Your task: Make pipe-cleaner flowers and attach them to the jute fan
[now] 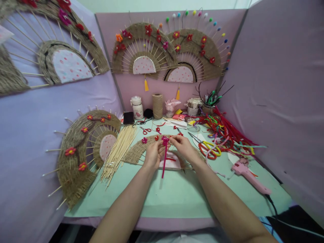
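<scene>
A magenta pipe cleaner flower [165, 139] with a long straight stem hanging down is pinched in my left hand [154, 153]. Close beside it, the fingers of my right hand [181, 145] are pressed together near the flower's right edge; whether they grip part of it is too small to tell. Under both hands a twine-wrapped half-round fan [138, 150] lies on the table, with a pale spotted centre [174, 163] partly behind the stem. A purple flower [144, 140] and a red flower [156, 138] rest along the fan's upper edge.
Bamboo sticks [118, 152] lie left, near a finished fan [76, 158]. Red scissors [145, 130], yellow-handled scissors [212, 148], a pink glue gun [249, 175] with its cord, and heaped pipe cleaners [222, 126] lie around. A twine spool [157, 106] and white bottle [137, 107] stand behind.
</scene>
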`<state>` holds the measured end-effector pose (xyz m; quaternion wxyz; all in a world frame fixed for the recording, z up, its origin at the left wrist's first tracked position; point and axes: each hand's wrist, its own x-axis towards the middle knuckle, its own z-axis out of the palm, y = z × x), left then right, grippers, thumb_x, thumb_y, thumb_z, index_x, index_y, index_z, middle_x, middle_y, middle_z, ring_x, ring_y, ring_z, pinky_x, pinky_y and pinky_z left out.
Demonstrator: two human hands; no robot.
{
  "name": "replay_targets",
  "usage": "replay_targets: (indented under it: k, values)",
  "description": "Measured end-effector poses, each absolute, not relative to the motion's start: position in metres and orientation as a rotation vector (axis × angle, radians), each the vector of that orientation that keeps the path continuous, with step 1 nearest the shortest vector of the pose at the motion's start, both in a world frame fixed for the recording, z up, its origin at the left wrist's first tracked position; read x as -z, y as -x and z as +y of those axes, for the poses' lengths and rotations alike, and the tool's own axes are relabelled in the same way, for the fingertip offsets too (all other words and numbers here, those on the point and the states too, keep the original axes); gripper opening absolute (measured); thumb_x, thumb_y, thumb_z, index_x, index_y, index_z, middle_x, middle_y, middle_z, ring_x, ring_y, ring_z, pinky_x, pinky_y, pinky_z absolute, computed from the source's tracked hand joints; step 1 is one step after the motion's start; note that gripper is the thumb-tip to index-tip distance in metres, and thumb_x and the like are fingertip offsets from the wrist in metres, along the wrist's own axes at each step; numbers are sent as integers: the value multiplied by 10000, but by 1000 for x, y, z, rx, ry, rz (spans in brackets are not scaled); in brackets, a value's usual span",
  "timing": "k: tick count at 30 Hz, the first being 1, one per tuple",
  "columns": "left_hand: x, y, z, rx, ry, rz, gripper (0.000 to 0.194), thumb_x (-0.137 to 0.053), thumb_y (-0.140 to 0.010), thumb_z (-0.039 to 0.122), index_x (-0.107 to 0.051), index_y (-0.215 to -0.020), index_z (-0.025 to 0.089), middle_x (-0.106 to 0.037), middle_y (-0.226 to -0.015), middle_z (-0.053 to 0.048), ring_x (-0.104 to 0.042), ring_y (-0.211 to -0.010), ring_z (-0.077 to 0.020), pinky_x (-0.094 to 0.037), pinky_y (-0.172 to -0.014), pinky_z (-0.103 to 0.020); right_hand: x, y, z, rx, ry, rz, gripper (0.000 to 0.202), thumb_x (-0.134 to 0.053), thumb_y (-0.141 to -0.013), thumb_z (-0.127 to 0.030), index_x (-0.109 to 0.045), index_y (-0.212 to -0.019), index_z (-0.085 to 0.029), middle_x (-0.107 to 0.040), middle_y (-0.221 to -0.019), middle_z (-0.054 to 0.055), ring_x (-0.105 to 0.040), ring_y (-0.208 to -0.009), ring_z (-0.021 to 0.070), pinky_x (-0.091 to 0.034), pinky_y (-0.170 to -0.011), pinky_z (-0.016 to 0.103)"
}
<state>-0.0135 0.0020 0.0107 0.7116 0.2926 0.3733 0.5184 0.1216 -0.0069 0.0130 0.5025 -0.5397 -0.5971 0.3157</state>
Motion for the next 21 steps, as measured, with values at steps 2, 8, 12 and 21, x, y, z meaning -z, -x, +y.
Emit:
replay_targets:
  k: [2, 8, 12, 21]
  values:
    - [-10, 14, 1, -1145, -652, 824, 128, -571, -711, 162, -635, -795, 90, -701, -764, -111, -672, -717, -165, -533, -668, -249, -14, -120, -8, -773, 1301, -1436, 245, -532, -754, -373, -623, -769, -146, -647, -750, 35, -563, -698, 153, -428, -680, 267]
    - [-6, 12, 1, -1180, -729, 821, 192, -674, -636, 177, -628, -807, 102, -698, -784, -91, -661, -718, -153, -512, -648, -223, -14, -117, -11, -642, 1342, -1461, 218, -544, -740, -369, -568, -690, -158, -578, -652, 4, -503, -607, 125, -391, -589, 234]
    - [-3, 10, 3, -1252, -745, 849, 192, -682, -609, 164, -616, -780, 109, -688, -756, -63, -643, -695, -127, -494, -705, -237, -13, -110, -15, -653, 1449, -1491, 242, -572, -709, -376, -540, -606, -160, -527, -573, -23, -445, -537, 102, -340, -527, 216]
    - [0, 12, 4, -1341, -990, 911, 301, -639, -648, 207, -567, -933, 143, -658, -719, -21, -616, -673, -119, -476, -681, -246, -5, -104, -13, -963, 1343, -1404, 272, -551, -711, -403, -570, -612, -150, -501, -532, -34, -377, -474, 81, -291, -466, 208]
